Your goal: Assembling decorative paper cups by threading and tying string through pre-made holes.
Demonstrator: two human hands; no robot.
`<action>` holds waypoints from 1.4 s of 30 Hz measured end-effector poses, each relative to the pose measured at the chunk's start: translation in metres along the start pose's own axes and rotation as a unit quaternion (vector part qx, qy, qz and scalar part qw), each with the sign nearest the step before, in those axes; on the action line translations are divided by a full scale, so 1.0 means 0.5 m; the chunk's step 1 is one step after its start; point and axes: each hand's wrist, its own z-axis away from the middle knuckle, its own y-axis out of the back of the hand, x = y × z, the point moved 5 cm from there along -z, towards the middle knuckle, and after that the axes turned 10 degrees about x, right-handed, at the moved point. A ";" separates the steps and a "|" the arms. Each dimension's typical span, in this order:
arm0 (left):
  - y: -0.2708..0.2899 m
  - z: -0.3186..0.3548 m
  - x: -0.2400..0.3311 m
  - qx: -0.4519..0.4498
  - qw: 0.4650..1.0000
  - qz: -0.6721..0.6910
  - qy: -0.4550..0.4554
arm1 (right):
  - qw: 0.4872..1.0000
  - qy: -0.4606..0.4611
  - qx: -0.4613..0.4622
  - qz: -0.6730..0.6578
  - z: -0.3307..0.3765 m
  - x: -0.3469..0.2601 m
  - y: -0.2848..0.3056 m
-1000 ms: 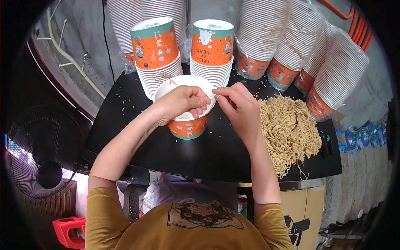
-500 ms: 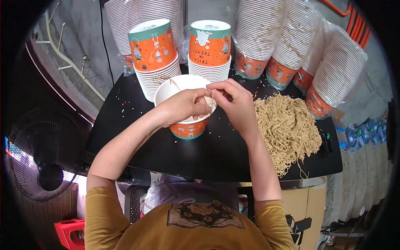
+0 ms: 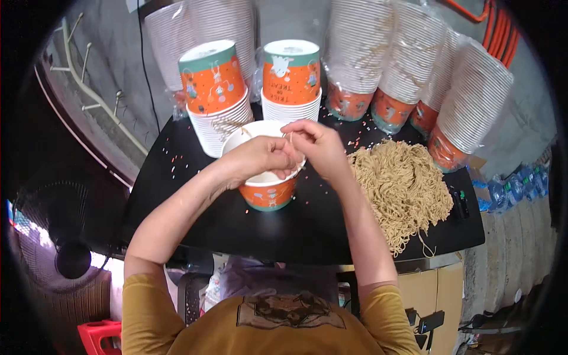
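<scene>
An orange paper bucket [image 3: 267,194] with a green base and white inside stands upright at the middle of the black table. My left hand [image 3: 263,158] reaches across its mouth, fingers curled and closed on the right side of the rim. Close beside it, my right hand [image 3: 319,147] pinches a thin tan cord [image 3: 290,137] at that same part of the rim; the fingers hide most of the cord. More tan cord [image 3: 244,131] shows at the bucket's far left rim. To the right of my right forearm lies a big heap of tan cords [image 3: 405,192].
Two stacks of nested buckets, each topped by an upside-down orange bucket [image 3: 214,83], stand just behind. Bagged bucket stacks [image 3: 473,97] line the table's back. Small coloured beads [image 3: 173,158] lie scattered on the black table [image 3: 207,228]. A fan [image 3: 72,260] stands at left.
The view has shifted slightly, so the table sits lower in the picture. Both hands stay at the bucket's right rim, the right hand still pinching the cord.
</scene>
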 end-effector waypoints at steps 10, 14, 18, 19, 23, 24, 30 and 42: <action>0.000 -0.005 -0.017 0.032 0.998 0.040 0.040 | 0.995 0.023 0.093 0.023 0.008 0.019 0.052; 0.003 -0.005 -0.021 0.029 0.998 0.045 0.038 | 0.997 0.003 0.052 0.048 0.097 -0.003 0.041; -0.002 -0.010 -0.017 0.033 0.998 0.045 0.034 | 0.994 -0.025 0.078 0.067 0.136 0.000 0.024; -0.006 -0.009 -0.018 0.037 0.998 0.042 0.035 | 0.992 -0.017 0.085 0.092 0.143 -0.001 0.026; -0.002 -0.010 -0.021 0.023 0.998 0.047 0.028 | 0.986 0.001 0.109 0.129 0.143 -0.001 0.026; 0.000 -0.009 -0.021 0.020 0.998 0.044 0.038 | 0.986 -0.004 0.113 0.125 0.142 0.002 0.026; 0.003 -0.016 -0.027 -0.005 0.996 0.043 0.081 | 0.986 -0.060 0.148 0.053 0.131 0.038 0.034; 0.008 -0.026 -0.048 -0.029 0.977 0.133 0.161 | 0.985 0.013 0.138 0.100 0.174 -0.023 0.001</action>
